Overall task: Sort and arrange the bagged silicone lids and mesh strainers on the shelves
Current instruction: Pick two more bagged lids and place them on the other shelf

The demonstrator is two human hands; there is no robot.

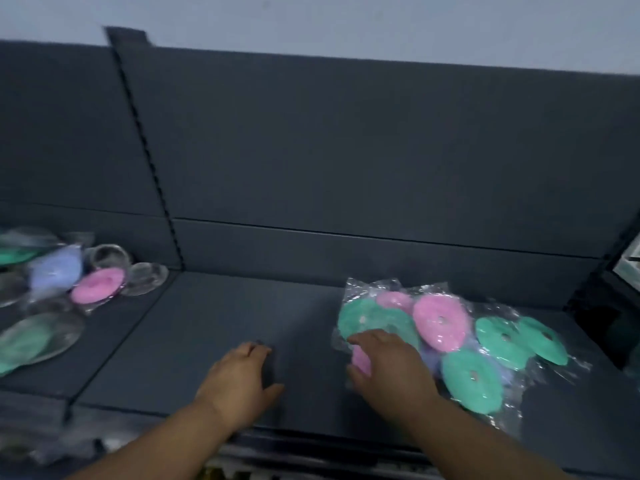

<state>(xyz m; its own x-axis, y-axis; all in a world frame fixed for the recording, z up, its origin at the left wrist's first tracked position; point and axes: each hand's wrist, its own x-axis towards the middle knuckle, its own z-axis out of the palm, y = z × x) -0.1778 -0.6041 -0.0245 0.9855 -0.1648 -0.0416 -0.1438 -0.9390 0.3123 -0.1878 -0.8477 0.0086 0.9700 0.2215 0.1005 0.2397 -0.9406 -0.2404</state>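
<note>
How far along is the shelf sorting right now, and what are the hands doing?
Looks done: a group of bagged lids lies on the left shelf section. In hand: the right hand rests on a loose pile of bagged green and pink lids on the middle shelf; whether it has a grip is unclear. The left hand lies open on bare shelf. Left: that pile looks unarranged. No mesh strainers are visible.

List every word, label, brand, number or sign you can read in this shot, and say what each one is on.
None: no readable text shows anywhere in this view.
Clear bags of lids under the right hand: no print visible.
Bagged lids on the left shelf section: blurred, no label to be made out.
Dark shelf back panel: plain.
Object at the right edge: cut off, nothing legible.
</note>
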